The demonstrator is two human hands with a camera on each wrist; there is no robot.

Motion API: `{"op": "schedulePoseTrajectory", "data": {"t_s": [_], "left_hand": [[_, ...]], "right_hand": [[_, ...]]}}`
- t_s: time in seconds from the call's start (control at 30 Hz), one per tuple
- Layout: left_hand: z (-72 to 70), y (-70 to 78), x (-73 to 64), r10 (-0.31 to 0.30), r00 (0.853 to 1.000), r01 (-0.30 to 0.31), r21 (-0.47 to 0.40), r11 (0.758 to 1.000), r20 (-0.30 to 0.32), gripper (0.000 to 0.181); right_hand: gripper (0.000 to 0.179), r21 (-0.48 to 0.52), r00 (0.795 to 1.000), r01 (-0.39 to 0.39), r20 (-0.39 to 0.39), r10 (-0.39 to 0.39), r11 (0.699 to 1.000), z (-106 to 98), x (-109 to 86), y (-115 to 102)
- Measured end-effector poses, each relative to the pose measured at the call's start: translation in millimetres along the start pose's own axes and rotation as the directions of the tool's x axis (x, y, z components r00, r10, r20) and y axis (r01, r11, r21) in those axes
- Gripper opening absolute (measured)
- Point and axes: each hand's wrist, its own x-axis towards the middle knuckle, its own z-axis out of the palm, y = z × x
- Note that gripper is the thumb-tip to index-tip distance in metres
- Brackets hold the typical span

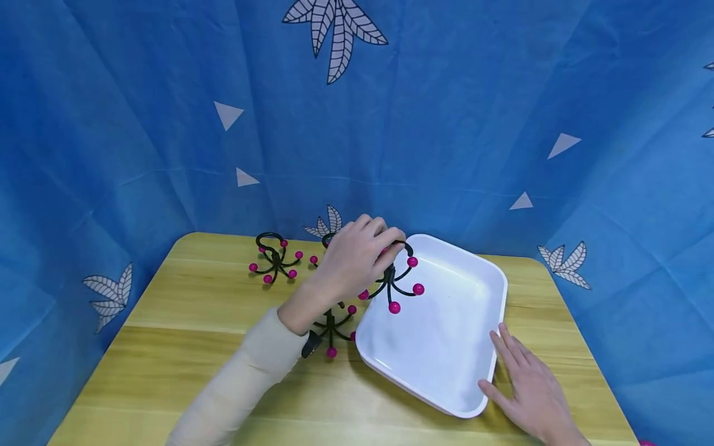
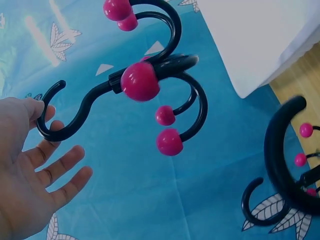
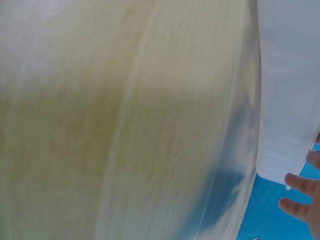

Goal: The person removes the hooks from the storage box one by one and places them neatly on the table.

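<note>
My left hand (image 1: 357, 255) pinches the curved top of a black rotating hook hanger (image 2: 141, 82) with pink ball tips. The hanger's prongs hang over the left part of a white tray (image 1: 446, 322) in the head view. In the left wrist view, thumb and forefinger meet at the hook's bend and the other fingers are spread. My right hand (image 1: 530, 387) lies with extended fingers at the tray's right rim. The right wrist view shows its fingertips (image 3: 300, 184) right beside the tray's wall.
Left of the tray, a similar hook hanger (image 1: 276, 261) lies on the wooden table (image 1: 184, 347). Another hanger (image 1: 331, 325) lies nearer, partly under my left forearm, and a third is mostly hidden behind the hand. A blue patterned cloth (image 1: 424, 124) hangs behind the table.
</note>
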Motion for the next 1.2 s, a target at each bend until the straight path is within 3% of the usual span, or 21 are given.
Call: {"op": "schedulePoseTrajectory", "data": {"t_s": [0.63,1.2], "left_hand": [[-37.7,-25.7,-30.4,-0.027,0.999,0.028,0.019,0.999,-0.029,0.018],[-73.7,-56.5,-62.8,-0.099,0.995,0.098,0.069,0.993,0.010,0.020]], "right_hand": [[0.095,-0.013,0.999,-0.013,0.029,0.014,1.000,-2,2.3,-3],[0.095,-0.019,1.000,-0.017,0.019,0.018,1.000,1,0.6,-2]]}}
